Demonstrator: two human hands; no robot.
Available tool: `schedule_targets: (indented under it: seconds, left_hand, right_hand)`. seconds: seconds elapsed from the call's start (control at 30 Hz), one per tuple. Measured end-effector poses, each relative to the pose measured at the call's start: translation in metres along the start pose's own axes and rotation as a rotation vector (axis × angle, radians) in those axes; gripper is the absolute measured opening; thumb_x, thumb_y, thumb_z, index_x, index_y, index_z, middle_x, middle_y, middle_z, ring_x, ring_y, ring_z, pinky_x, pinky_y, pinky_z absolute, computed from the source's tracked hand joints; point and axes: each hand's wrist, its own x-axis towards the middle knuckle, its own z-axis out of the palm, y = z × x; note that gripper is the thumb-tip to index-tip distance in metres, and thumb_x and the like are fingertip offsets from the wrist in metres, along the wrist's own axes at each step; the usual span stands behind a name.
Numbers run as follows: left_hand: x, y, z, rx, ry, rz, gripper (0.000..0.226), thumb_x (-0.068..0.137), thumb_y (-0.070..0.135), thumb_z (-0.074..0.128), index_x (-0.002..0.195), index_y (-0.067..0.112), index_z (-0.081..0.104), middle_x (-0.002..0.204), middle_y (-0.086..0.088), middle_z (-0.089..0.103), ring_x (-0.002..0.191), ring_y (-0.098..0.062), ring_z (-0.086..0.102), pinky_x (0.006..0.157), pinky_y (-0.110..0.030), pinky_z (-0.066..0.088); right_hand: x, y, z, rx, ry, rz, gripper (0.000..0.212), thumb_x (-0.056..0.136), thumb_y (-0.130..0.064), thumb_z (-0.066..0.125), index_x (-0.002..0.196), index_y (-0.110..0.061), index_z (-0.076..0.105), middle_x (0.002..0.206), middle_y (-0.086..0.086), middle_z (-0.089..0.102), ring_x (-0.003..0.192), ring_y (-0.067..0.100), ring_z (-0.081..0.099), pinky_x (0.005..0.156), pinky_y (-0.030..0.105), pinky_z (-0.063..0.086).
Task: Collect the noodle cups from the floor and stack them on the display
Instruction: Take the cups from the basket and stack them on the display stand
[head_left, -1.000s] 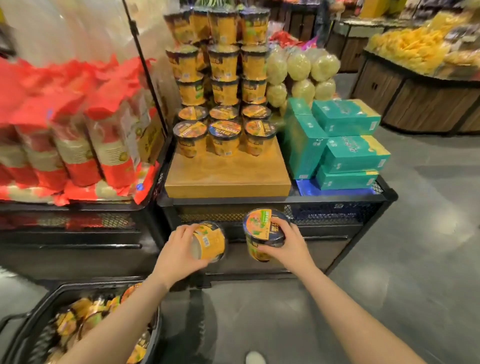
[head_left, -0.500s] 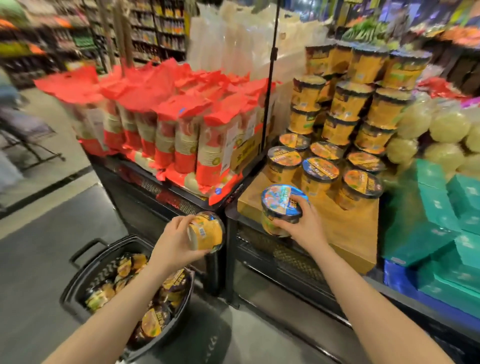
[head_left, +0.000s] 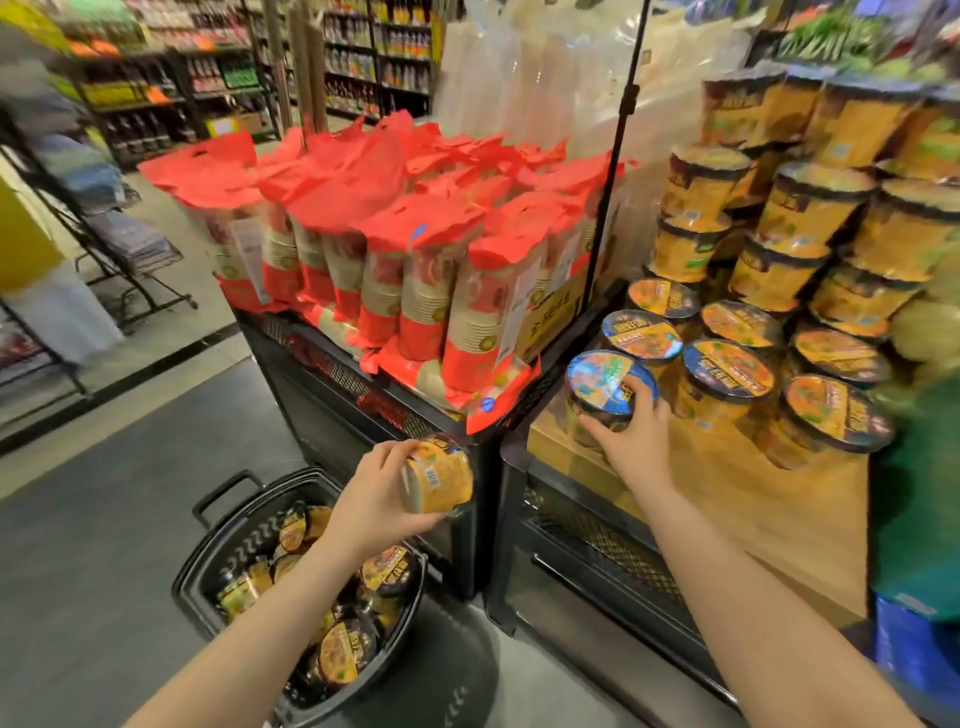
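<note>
Her right hand (head_left: 631, 441) grips a noodle cup (head_left: 608, 395) on the wooden display (head_left: 737, 499), while her left hand (head_left: 376, 499) clasps another cup (head_left: 439, 475) above the basket (head_left: 234, 551).

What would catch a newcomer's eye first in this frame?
Two hands each hold a noodle cup: the right hand sets one at the wooden display's front left corner, while the left hand holds another above the black basket. Red-topped packs crowd the neighbouring stand.
</note>
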Motion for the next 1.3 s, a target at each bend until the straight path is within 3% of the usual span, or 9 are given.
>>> schedule_targets:
  seconds: [0.23,0.37,0.67,0.87,0.93,1.03,1.13,1.2,1.3]
  left_hand:
    - [0.005,0.003,0.008,-0.013,-0.044,0.040,0.098,0.064,0.061,0.079,0.145,0.025,0.035,0.137,0.008,0.040,0.126,-0.012,0.040,0.101,-0.029,0.041]
    - [0.010,0.017,0.010,-0.073,-0.101,0.104,0.100,0.064,0.058,0.081,0.145,0.025,0.034,0.138,0.009,0.038,0.126,-0.011,0.039,0.102,-0.030,0.042]
    - [0.015,0.091,0.049,-0.204,-0.231,0.355,0.103,0.057,0.068,0.071,0.141,0.018,0.040,0.128,0.012,0.040,0.123,-0.008,0.040,0.106,-0.025,0.034]
    - [0.004,0.155,0.078,-0.278,-0.318,0.483,0.091,0.063,0.059,0.081,0.137,0.028,0.039,0.121,0.019,0.039,0.116,0.004,0.039,0.096,-0.016,0.033]
    - [0.000,0.171,0.087,-0.308,-0.347,0.508,0.090,0.063,0.055,0.082,0.137,0.029,0.038,0.123,0.018,0.040,0.118,0.002,0.040,0.098,-0.018,0.034]
    - [-0.003,0.187,0.099,-0.334,-0.394,0.527,0.093,0.063,0.054,0.082,0.140,0.031,0.036,0.127,0.018,0.040,0.122,0.000,0.041,0.099,-0.020,0.037]
    - [0.001,0.197,0.102,-0.325,-0.450,0.572,0.096,0.060,0.061,0.080,0.140,0.032,0.033,0.130,0.017,0.039,0.122,-0.001,0.041,0.102,-0.024,0.040]
    - [0.010,0.204,0.094,-0.281,-0.461,0.617,0.090,0.068,0.065,0.072,0.141,0.029,0.035,0.131,0.014,0.041,0.122,-0.003,0.042,0.102,-0.026,0.041]
    - [0.042,0.208,0.076,-0.221,-0.324,0.665,0.070,0.088,0.057,0.058,0.143,0.019,0.040,0.139,0.005,0.044,0.129,-0.012,0.042,0.106,-0.034,0.040]
  right_hand:
    - [0.003,-0.003,-0.005,-0.111,-0.110,0.036,0.097,0.073,-0.053,0.077,0.149,-0.036,0.019,0.155,0.008,0.013,0.138,0.034,0.033,0.106,0.046,0.039]
    - [-0.011,-0.005,-0.021,-0.074,-0.048,0.067,0.109,0.069,-0.062,0.075,0.149,-0.041,0.005,0.159,0.007,0.009,0.142,0.034,0.026,0.110,0.053,0.034]
    - [-0.112,0.015,-0.050,-0.036,-0.083,0.214,0.085,0.088,-0.060,0.053,0.154,-0.023,0.014,0.160,0.004,0.015,0.140,0.026,0.032,0.109,0.041,0.033]
    - [-0.151,0.034,-0.068,0.103,-0.082,0.332,0.075,0.089,-0.063,0.050,0.151,-0.029,0.026,0.152,0.004,0.032,0.137,0.023,0.036,0.109,0.038,0.034]
    - [-0.158,0.037,-0.073,0.269,-0.033,0.399,0.060,0.093,-0.056,0.050,0.145,-0.032,0.033,0.140,0.001,0.046,0.123,0.018,0.047,0.097,0.037,0.045]
    - [-0.164,0.030,-0.085,0.490,0.063,0.572,0.034,0.101,-0.042,0.042,0.134,-0.033,0.042,0.120,-0.002,0.051,0.097,0.013,0.052,0.063,0.033,0.052]
    - [-0.163,0.030,-0.099,0.506,0.151,0.599,0.018,0.102,-0.035,0.042,0.119,-0.033,0.049,0.120,0.002,0.054,0.096,0.016,0.054,0.067,0.041,0.057]
    - [-0.158,0.029,-0.108,0.483,0.177,0.566,0.025,0.102,-0.034,0.043,0.126,-0.030,0.049,0.120,0.000,0.049,0.106,0.021,0.050,0.075,0.046,0.055]
    - [-0.146,0.022,-0.124,0.415,0.205,0.449,0.036,0.103,-0.032,0.043,0.137,-0.024,0.046,0.119,-0.004,0.047,0.112,0.021,0.047,0.070,0.037,0.052]
